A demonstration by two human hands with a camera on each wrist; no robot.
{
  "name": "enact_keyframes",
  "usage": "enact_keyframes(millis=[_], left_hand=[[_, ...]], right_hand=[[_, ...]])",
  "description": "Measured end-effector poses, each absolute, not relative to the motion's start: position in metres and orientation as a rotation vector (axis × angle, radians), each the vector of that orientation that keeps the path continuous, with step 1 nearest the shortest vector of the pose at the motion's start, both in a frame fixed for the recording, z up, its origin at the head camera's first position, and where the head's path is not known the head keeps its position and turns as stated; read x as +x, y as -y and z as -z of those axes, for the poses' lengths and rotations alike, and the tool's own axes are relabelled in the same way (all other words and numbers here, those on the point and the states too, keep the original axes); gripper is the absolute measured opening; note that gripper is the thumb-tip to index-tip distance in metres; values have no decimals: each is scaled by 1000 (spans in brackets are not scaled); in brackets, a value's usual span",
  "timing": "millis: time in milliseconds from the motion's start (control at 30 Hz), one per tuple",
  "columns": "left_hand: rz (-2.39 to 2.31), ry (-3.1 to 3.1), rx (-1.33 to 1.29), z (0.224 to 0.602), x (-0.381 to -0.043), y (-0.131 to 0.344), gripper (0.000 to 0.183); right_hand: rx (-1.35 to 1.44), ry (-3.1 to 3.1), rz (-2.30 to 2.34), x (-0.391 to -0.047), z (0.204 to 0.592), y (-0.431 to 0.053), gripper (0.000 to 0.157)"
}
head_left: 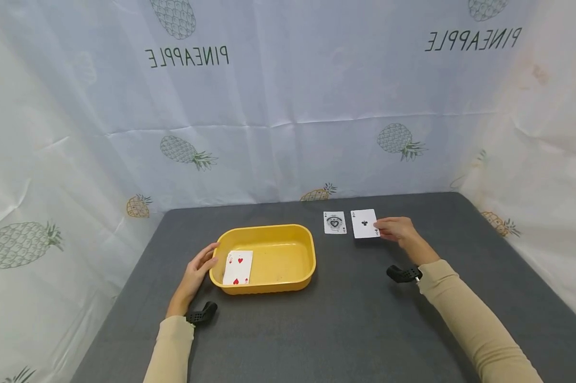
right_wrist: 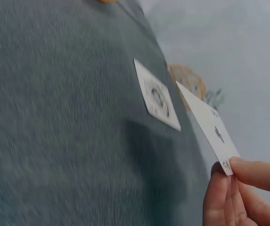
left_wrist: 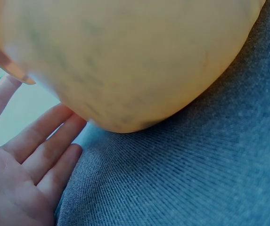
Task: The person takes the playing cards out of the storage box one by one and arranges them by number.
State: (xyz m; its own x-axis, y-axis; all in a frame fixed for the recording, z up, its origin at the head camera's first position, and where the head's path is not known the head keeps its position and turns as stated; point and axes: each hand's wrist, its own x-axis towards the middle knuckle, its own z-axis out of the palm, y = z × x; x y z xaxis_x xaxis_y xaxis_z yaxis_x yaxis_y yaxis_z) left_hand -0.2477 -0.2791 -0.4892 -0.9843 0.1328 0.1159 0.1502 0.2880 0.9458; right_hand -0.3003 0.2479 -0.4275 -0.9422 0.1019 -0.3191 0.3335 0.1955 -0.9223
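My right hand (head_left: 397, 230) pinches an ace of clubs playing card (head_left: 363, 222) by its near right corner, between thumb and fingers. In the right wrist view the card (right_wrist: 209, 126) is raised and tilted, face visible. Left of it a second card (head_left: 335, 223), with an ornate black ace design, lies face up on the table. My left hand (head_left: 200, 270) rests at the left end of a yellow tray (head_left: 280, 255), its fingertips at the rim. Straight fingers (left_wrist: 47, 146) lie against the tray's outer wall (left_wrist: 135, 61). Inside the tray, at the left, is a card (head_left: 238, 267) with red hearts.
A dark grey cloth (head_left: 288, 340) covers the table. Behind and beside it hangs a white curtain (head_left: 278, 96) with pineapple prints, close to the table's far edge. A black wrist camera (head_left: 403, 274) sits on my right wrist, another (head_left: 202, 314) on my left.
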Motion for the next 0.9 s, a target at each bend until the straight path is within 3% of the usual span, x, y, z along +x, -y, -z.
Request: enact_keyframes(millis=[133,367,533,767,900], left_hand=[[1849,2509,-269,489,-247,278,50],[1829,2522,-262,488,-248,278,50],[1832,2497,-295,487,-248,278,50],[1850,2479,-306,488,-248,278,49],[1869,2475,-296,489,-248,278,49]], right_hand=[[489,-2265,1871,-304,431,-258,42],[602,-2254,1909,-310,434,-273,10],[667,-2259,1896,-316,436,-276,17],[783,-2278,1847,-325,443,-277,50],[819,-2305,1830,-330,446,-280,47]])
